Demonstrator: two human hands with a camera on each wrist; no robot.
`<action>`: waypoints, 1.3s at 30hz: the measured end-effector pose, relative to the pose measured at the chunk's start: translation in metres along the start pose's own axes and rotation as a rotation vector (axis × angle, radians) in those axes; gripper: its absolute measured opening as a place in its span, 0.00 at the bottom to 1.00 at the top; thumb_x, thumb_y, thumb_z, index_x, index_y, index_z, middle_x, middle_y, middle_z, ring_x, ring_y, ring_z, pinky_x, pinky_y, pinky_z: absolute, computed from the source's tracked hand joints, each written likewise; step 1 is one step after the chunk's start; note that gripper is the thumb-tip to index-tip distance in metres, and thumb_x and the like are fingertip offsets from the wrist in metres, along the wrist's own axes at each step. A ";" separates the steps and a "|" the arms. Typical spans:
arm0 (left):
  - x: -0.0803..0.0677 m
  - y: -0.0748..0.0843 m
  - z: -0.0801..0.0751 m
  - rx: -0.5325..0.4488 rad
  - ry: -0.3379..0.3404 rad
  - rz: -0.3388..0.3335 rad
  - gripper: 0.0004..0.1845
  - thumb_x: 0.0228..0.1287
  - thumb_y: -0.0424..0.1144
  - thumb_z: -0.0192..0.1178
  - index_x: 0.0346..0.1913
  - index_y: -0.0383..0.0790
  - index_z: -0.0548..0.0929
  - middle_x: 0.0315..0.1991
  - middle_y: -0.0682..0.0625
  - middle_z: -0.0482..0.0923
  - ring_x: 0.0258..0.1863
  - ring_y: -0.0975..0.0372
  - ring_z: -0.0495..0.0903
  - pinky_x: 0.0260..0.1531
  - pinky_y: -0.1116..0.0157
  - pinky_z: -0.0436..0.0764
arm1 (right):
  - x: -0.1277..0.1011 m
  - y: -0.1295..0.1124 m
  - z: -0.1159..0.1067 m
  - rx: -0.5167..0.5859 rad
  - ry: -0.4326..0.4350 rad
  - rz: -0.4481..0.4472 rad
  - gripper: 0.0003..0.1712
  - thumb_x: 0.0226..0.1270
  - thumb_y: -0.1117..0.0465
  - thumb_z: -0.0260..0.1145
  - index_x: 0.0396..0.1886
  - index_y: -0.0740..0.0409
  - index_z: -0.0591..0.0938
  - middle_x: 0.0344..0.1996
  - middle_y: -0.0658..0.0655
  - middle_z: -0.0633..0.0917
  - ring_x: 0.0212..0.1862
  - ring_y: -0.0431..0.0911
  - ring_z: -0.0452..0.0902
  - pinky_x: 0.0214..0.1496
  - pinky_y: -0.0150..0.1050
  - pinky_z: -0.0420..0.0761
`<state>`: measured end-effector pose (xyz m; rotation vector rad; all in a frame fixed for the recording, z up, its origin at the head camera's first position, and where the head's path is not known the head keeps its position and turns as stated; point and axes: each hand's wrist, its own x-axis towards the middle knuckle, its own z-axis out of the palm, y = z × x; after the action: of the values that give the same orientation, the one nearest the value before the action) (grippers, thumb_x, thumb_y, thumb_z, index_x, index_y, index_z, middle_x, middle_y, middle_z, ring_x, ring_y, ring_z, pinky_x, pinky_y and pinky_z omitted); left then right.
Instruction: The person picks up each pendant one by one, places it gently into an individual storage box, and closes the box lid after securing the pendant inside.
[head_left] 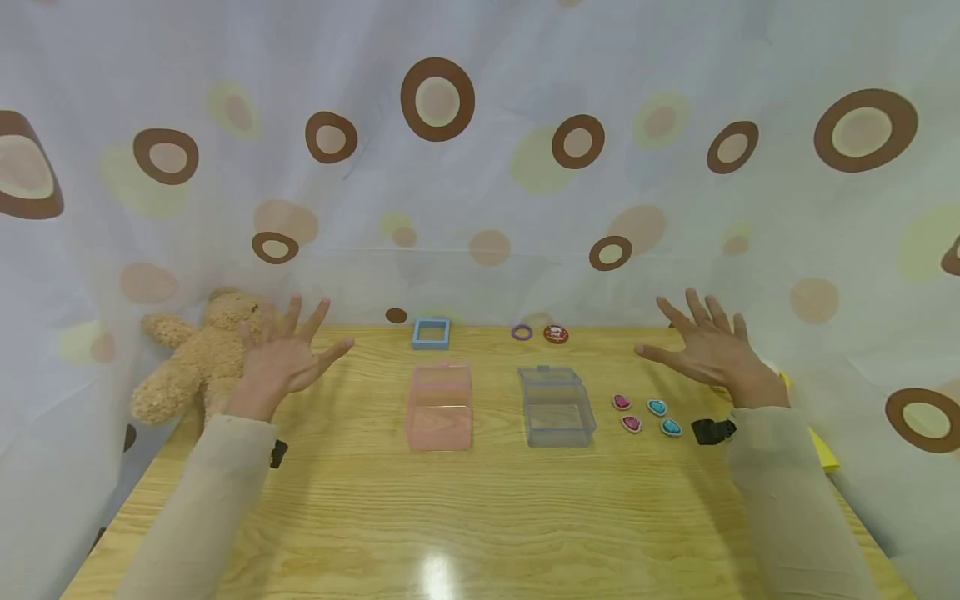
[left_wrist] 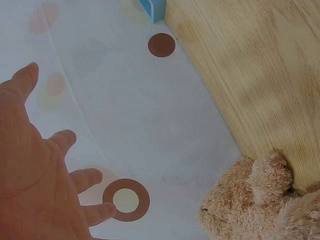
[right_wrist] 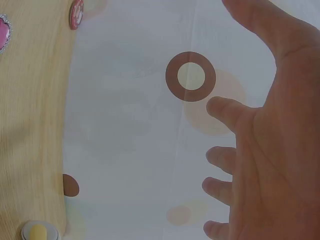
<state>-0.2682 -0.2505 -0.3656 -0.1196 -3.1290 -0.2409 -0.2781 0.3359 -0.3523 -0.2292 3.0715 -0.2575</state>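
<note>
My left hand (head_left: 281,358) is raised with its fingers spread, holding nothing. It overlaps the arm of a tan teddy bear (head_left: 197,362) at the left of the table in the head view. My right hand (head_left: 708,350) is held up likewise, fingers apart, nothing in it. Close to its left lie two pink heart gems (head_left: 622,402) and two blue heart gems (head_left: 657,407), all silver-rimmed. In the middle stand a see-through pink box (head_left: 439,427) and a see-through grey box (head_left: 557,425), both with lids raised.
Along the table's back edge are a light blue square frame (head_left: 431,345), a purple ring (head_left: 522,332) and a round red badge (head_left: 556,334). Behind the wooden table (head_left: 480,517) hangs a dotted curtain (head_left: 480,183). A yellow thing (head_left: 823,452) is partly hidden behind my right forearm.
</note>
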 end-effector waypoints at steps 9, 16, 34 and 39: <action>0.001 0.003 -0.001 -0.042 -0.058 0.033 0.48 0.67 0.77 0.32 0.81 0.57 0.34 0.81 0.36 0.31 0.77 0.30 0.32 0.66 0.25 0.39 | 0.000 0.003 0.002 0.003 -0.025 -0.032 0.57 0.67 0.24 0.50 0.82 0.47 0.40 0.78 0.74 0.36 0.77 0.76 0.32 0.70 0.78 0.37; 0.002 0.005 0.004 -0.144 -0.061 0.092 0.46 0.71 0.73 0.37 0.81 0.53 0.38 0.80 0.33 0.39 0.77 0.32 0.42 0.67 0.26 0.45 | 0.002 0.003 0.003 0.042 -0.025 -0.059 0.56 0.69 0.27 0.52 0.82 0.52 0.44 0.78 0.75 0.43 0.76 0.76 0.39 0.69 0.78 0.49; -0.002 0.007 0.022 -0.526 -0.136 0.141 0.44 0.69 0.70 0.50 0.80 0.52 0.54 0.79 0.41 0.55 0.75 0.40 0.60 0.64 0.34 0.66 | 0.000 0.007 0.012 0.171 -0.011 -0.111 0.47 0.72 0.32 0.55 0.78 0.56 0.59 0.70 0.73 0.70 0.63 0.67 0.75 0.58 0.66 0.76; -0.003 0.009 0.031 -0.642 -0.132 0.164 0.41 0.69 0.65 0.54 0.78 0.50 0.59 0.77 0.42 0.60 0.73 0.41 0.64 0.64 0.39 0.71 | -0.002 0.006 0.015 0.199 -0.005 -0.130 0.42 0.73 0.35 0.56 0.75 0.57 0.64 0.63 0.71 0.78 0.58 0.64 0.81 0.54 0.60 0.81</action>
<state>-0.2639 -0.2373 -0.3944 -0.3992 -3.0030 -1.2620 -0.2763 0.3394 -0.3679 -0.4180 3.0007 -0.5640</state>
